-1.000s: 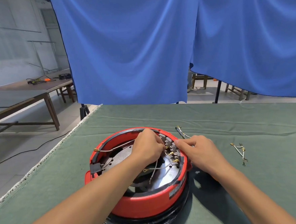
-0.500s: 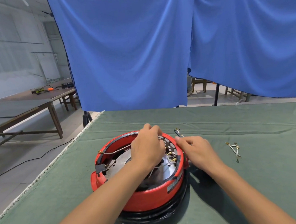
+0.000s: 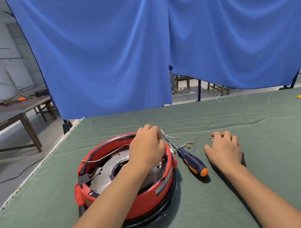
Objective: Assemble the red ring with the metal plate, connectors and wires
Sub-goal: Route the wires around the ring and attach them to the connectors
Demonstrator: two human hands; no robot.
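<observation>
We are starting at nine o'clock with the red ring [image 3: 126, 192], which is sitting on the green cloth [image 3: 253, 121] on top of a black coil, with the metal plate [image 3: 107, 172] lying inside it. A loose wire [image 3: 103, 158] with a brass end is crossing the opening toward ten o'clock. A black connector block [image 3: 83, 179] is sitting on the rim at eight o'clock.

Moving in, our left hand [image 3: 146, 149] is resting over the ring's two o'clock edge with fingers curled down; what they are gripping, if anything, is hidden under the hand, so we cannot tell. We are judging that it is steadying the terminals there, and it should be pressing straight down so the ring is not rocking on the coil.

Just past it, a screwdriver [image 3: 190, 157] is lying with its tip at eleven o'clock, beside the ring, among short wires with brass terminals [image 3: 186, 144].

Over at three o'clock, our right hand [image 3: 223, 148] is hovering low over the cloth, fingers spread and relaxed, holding nothing, with the fingertips right by a small brass-tipped wire [image 3: 210, 138]. We are judging this to be the pick-up of the next wire. To do it well we should be pinching it by the insulation just behind the terminal, not the tip, so the brass end is staying free to seat.
</observation>
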